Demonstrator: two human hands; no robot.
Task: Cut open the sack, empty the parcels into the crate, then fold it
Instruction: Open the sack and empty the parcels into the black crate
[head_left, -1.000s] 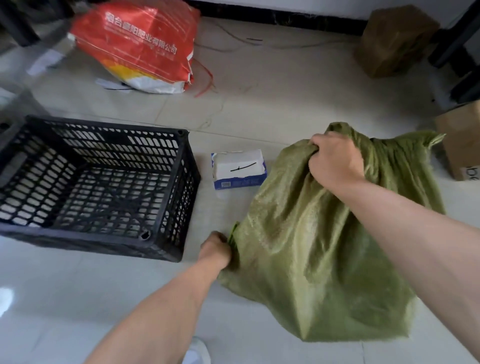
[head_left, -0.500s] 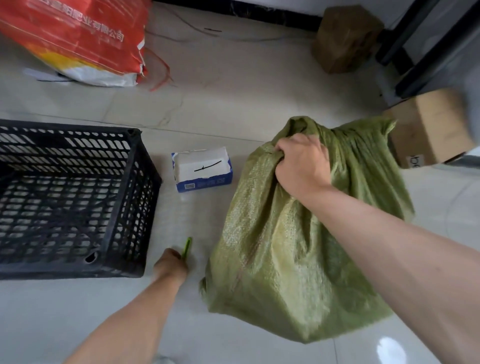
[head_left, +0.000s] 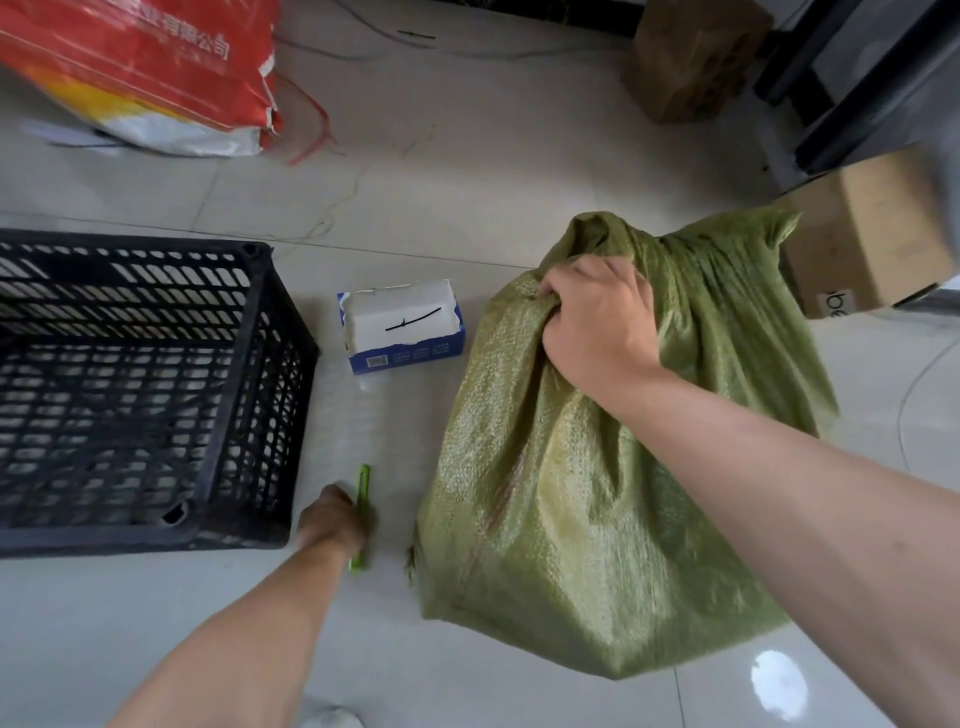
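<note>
A bulging green woven sack (head_left: 587, 493) stands on the tiled floor at the right. My right hand (head_left: 597, 317) grips a bunch of the fabric near its top. Low on the floor between crate and sack, my left hand (head_left: 332, 519) is closed around a slim green cutter (head_left: 361, 514), a little left of the sack's lower corner and not touching it. The black slatted plastic crate (head_left: 260, 395) stands at the left with nothing visible inside. The parcels are hidden inside the sack.
A small open blue-and-white box (head_left: 402, 330) holding a black tie lies between crate and sack. A red and white printed bag (head_left: 150, 78) lies at the back left. Cardboard boxes (head_left: 867, 234) stand behind the sack at right, another box (head_left: 691, 57) farther back.
My left hand let go of the sack's lower corner and moved left to the floor, where it now holds the green cutter. The view shifted right; my right hand kept its grip.
</note>
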